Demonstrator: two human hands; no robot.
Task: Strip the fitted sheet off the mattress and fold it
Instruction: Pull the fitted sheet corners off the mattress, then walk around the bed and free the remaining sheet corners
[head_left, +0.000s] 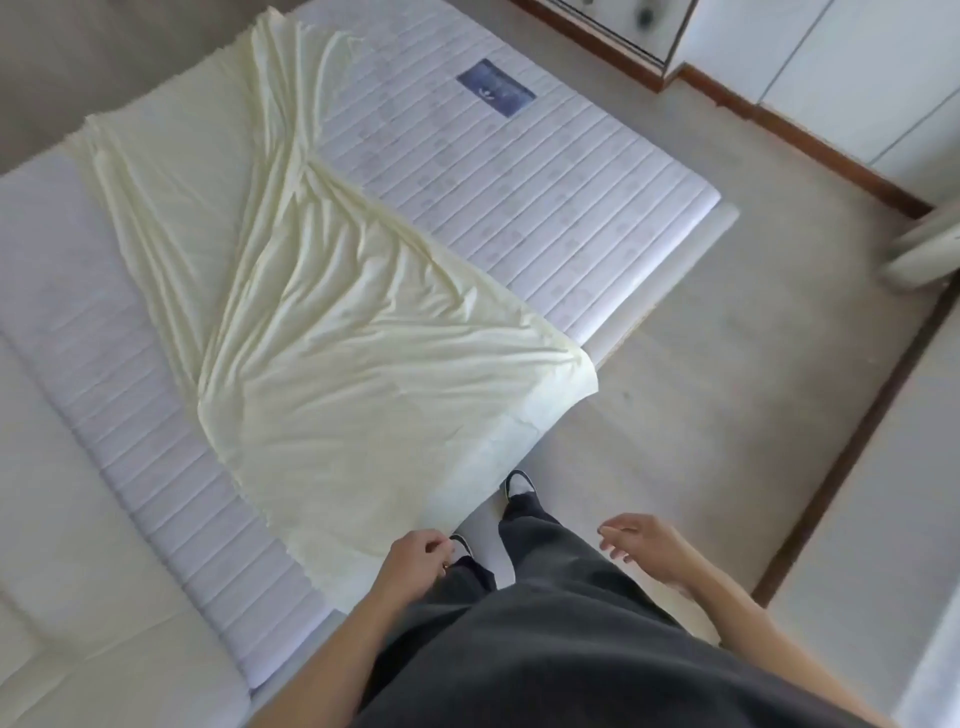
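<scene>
A person stands at the near corner of a bed and looks down; their dark trousers (545, 613) fill the bottom middle of the frame, and one shoe (519, 486) shows just past the corner of the bed.

The pale yellow fitted sheet (322, 332) lies in the middle of the frame, pulled loose and full of wrinkles; it runs in a long slant from the upper left down to the lower middle, and one corner of it sticks out past the bed edge toward the floor.

The white mattress (519, 171) is bare on the upper right side and along the left side; a small blue label (496, 88) sits near its top.

The left hand (415, 561) is in the lower middle, right at the near edge of the sheet; its fingers are curled in, but I cannot tell if they have any cloth.

The right hand (644, 543) is in the lower right, over the pale floor (727, 395); its fingers are spread loose and it holds nothing.
</scene>
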